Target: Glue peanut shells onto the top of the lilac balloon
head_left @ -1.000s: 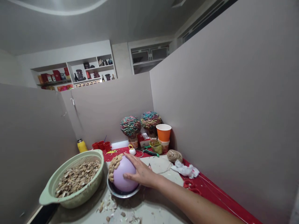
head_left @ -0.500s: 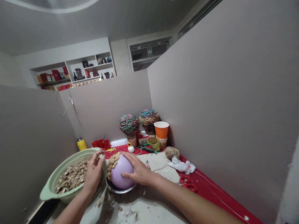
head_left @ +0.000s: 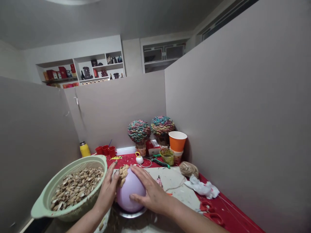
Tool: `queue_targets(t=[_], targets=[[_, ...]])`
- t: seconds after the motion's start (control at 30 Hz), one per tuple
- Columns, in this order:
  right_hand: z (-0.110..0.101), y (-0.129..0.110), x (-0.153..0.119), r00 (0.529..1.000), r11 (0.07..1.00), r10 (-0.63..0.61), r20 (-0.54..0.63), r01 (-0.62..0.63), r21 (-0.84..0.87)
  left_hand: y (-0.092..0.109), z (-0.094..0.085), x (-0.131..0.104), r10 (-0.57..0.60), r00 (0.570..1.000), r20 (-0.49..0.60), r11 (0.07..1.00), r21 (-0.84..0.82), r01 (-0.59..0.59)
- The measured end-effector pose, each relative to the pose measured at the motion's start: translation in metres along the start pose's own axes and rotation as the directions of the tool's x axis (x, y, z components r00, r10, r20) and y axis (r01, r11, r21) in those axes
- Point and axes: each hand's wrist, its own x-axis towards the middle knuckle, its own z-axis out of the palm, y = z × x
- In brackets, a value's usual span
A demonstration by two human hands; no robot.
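A smooth lilac balloon [head_left: 130, 194], partly covered with peanut shells [head_left: 123, 174] on its left side, rests in a shallow metal bowl [head_left: 131, 215]. My right hand [head_left: 153, 192] lies over its right side, thumb across the front and fingers over the top. Against the shell-covered left side rests my left hand [head_left: 109, 186], thumb and fingers pointing up. The balloon is held between both hands, and part of the shell patch is hidden behind the left one. Left of that hand stands a green colander [head_left: 40, 207] full of loose shells [head_left: 77, 186].
Behind are two colourful shell-covered balls on stands [head_left: 139, 132], an orange paper cup [head_left: 178, 141], pliers [head_left: 160, 163] and red cups [head_left: 105, 149]. Twine [head_left: 189, 169], crumpled tissue [head_left: 202, 187] and red scissors [head_left: 211, 213] lie to the right. Grey partitions [head_left: 116, 110] enclose the table.
My left hand has moved in from the colander's edge onto the balloon's left side. The balloon has turned, with less of the shell patch showing. The camera view has shifted slightly.
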Motion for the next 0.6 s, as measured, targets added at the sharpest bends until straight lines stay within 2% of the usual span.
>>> queue_targets(t=[0.17,0.37,0.6], targets=[[0.003,0.002,-0.003,1.000,1.000,0.026,0.010,-0.026,-0.009,-0.008,0.002,-0.002,-0.041,0.998,0.046,0.999,-0.018,0.042],[0.008,0.009,-0.005,1.000,1.000,-0.002,-0.003,0.002,-0.020,-0.013,0.006,-0.004,-0.060,0.994,0.091,0.997,-0.032,0.063],[0.008,0.012,-0.009,1.000,0.999,0.007,0.010,-0.007,-0.034,-0.016,0.010,-0.004,-0.051,0.996,0.077,0.996,-0.065,0.056]])
